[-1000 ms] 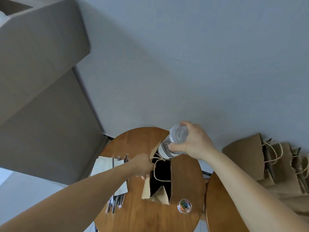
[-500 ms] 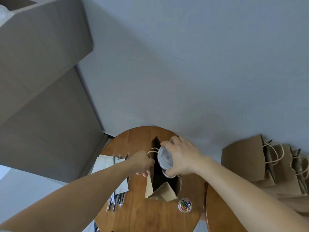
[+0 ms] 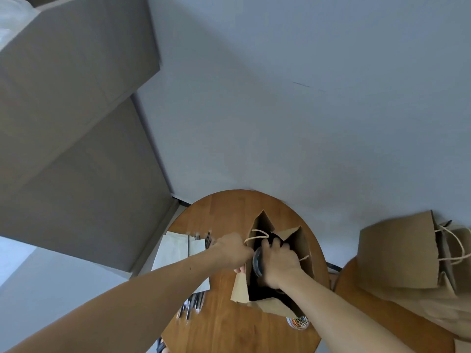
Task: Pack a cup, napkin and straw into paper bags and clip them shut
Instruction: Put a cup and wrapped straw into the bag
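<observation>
One cup (image 3: 257, 261) inside right grip (image 3: 279, 262)

Paper bag (image 3: 298, 242): brown kraft, twine handles, upright on the round wooden counter (image 3: 224, 324), mouth spread wide. Left hand (image 3: 233, 250) pinches its left rim at the handle.
Cup (image 3: 257, 261): clear plastic, tilted, partway inside the bag's mouth, gripped by right hand (image 3: 279, 263) (only its rim edge shows).
Napkins (image 3: 175, 250): white, flat stack left of the bag.
Straws (image 3: 194, 303): dark, loose, beside and partly under the napkins.
Clips (image 3: 298, 322): coloured, in a small clear tub by the bag's near corner.
Other bags (image 3: 397, 250): same brown, piled at right.
</observation>
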`<state>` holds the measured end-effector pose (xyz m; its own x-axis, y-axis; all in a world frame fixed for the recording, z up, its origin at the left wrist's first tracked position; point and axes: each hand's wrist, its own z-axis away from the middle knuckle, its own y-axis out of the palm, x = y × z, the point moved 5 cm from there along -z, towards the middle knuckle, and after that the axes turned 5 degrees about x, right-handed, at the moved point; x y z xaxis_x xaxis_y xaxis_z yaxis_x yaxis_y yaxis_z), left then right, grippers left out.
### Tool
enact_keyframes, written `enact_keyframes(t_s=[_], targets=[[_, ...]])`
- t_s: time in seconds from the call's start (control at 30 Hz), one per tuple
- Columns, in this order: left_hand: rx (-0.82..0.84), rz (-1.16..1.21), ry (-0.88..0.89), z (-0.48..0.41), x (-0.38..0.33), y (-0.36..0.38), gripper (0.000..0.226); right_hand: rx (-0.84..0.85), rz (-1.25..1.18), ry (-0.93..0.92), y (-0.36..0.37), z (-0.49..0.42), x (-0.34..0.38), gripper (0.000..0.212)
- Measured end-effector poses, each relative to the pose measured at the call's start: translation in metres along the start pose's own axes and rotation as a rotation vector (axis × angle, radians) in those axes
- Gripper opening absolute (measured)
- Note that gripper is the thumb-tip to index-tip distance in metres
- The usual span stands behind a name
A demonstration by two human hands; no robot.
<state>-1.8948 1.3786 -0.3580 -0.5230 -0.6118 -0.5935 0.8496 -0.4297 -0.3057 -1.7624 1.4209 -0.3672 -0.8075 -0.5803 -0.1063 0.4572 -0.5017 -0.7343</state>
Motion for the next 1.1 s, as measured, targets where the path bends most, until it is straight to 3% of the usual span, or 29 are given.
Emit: enact_keyframes(t_s=[0.23, 0.57, 0.67, 0.83, 0.97, 1.03, 1.1], targets=[[-0.019, -0.032, 0.010, 0.007, 0.002, -0.004, 0.036, 0.002, -0.012, -0.005, 0.040, -0.037, 0.016, 0.069], [-0.013, -0.051, 0.017, 0.009, 0.004, -0.009, 0.038, 0.019, -0.013, -0.003, 0.053, -0.033, 0.025, 0.075], [0.009, -0.074, 0.009, 0.010, 0.003, -0.011, 0.035, 0.055, -0.022, -0.008, 0.027, -0.013, 0.026, 0.067], [0.124, -0.186, 0.077, 0.020, -0.012, -0.020, 0.023, -0.009, -0.020, -0.137, -0.061, 0.048, 0.012, 0.010], [0.263, -0.415, 0.139, 0.037, -0.027, -0.036, 0.030, -0.073, -0.019, -0.029, -0.127, 0.085, -0.019, 0.015], [0.308, -0.535, 0.146, 0.045, -0.030, -0.050, 0.038, -0.200, -0.065, 0.029, -0.153, 0.092, -0.029, 0.017], [0.235, -0.537, 0.146, 0.049, -0.029, -0.073, 0.030, -0.395, -0.213, 0.047, -0.174, 0.091, -0.025, 0.024]])
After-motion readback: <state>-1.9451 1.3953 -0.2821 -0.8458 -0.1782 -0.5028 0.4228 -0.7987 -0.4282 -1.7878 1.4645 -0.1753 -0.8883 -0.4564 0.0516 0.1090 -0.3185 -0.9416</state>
